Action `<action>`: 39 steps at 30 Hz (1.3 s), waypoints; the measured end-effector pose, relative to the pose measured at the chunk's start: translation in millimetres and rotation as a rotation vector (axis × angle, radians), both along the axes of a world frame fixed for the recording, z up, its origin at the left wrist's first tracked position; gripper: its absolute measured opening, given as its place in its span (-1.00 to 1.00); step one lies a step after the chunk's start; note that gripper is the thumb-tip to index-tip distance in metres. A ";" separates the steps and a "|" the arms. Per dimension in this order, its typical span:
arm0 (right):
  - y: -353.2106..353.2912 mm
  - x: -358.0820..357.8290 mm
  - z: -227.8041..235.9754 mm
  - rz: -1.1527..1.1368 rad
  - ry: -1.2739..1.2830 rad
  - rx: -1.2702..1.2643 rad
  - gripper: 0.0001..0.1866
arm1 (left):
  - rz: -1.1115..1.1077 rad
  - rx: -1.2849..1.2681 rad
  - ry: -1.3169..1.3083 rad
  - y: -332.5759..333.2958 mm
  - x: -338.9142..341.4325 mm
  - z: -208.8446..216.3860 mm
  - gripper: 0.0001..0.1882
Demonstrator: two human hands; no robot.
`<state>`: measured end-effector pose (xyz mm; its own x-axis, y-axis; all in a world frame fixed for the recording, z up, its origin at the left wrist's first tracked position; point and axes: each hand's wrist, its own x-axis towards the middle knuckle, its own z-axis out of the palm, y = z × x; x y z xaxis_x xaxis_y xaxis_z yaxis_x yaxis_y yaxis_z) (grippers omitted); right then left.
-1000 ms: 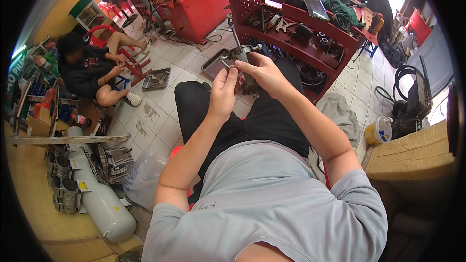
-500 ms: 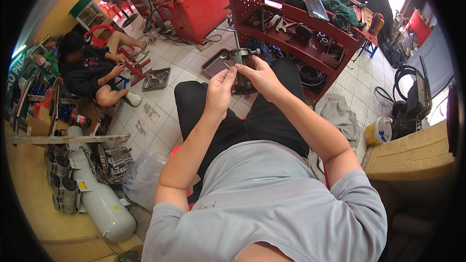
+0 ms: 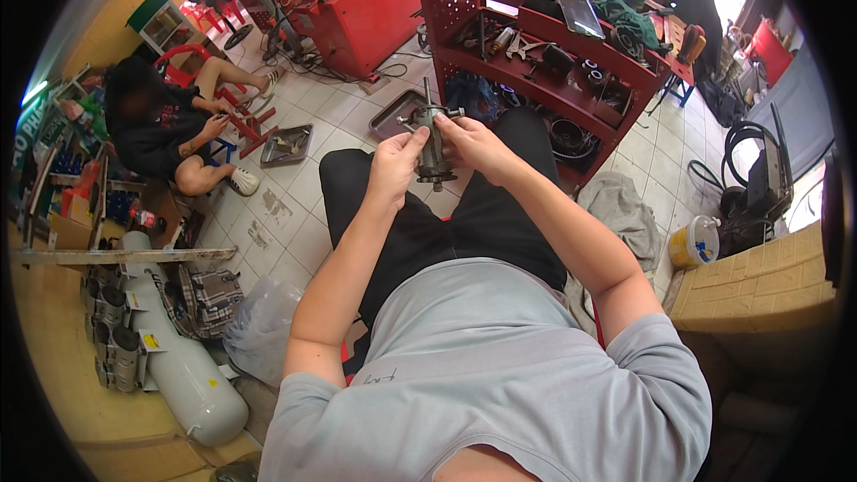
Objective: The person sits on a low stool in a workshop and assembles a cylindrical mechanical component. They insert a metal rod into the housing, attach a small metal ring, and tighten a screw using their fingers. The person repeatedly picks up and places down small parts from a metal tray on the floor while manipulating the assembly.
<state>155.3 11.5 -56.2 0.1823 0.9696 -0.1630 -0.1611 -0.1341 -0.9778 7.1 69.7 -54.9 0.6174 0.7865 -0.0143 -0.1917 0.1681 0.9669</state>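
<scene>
The right hand's (image 3: 478, 145) grip pinches one metal part (image 3: 435, 159) in view between two black trouser legs (image 3: 357, 201); the left hand's (image 3: 391, 168) fingertips lie at its left side, whether pinching it I cannot tell. The part has just turned, baring its length and lower end, so more of its body seems open to work on. Beyond: one near tray (image 3: 393, 114), one farther tray (image 3: 284, 159) leftward, one red trolley (image 3: 437, 13)

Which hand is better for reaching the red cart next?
Probably the right hand: it looks nearer the red cart, though it holds the metal part. The left hand, also at that part, sits farther away.
</scene>
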 end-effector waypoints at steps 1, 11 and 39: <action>-4.8 -3.5 6.7 -0.002 0.014 0.002 -0.37 | 0.014 0.007 -0.001 3.6 0.6 -6.3 -0.73; -27.6 -23.7 35.8 -0.254 -1.237 0.468 -0.75 | 0.102 0.144 0.190 8.7 0.0 -24.6 -0.74; -20.1 -5.2 24.6 -0.019 -1.145 0.144 -0.74 | 0.162 0.644 0.427 -19.4 10.5 -37.0 -0.76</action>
<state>150.0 -8.5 -31.7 0.1663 0.9614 0.2190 0.8295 -0.0164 -0.5582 17.6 50.3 -91.9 0.5387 0.7998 0.2649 0.2434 -0.4488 0.8599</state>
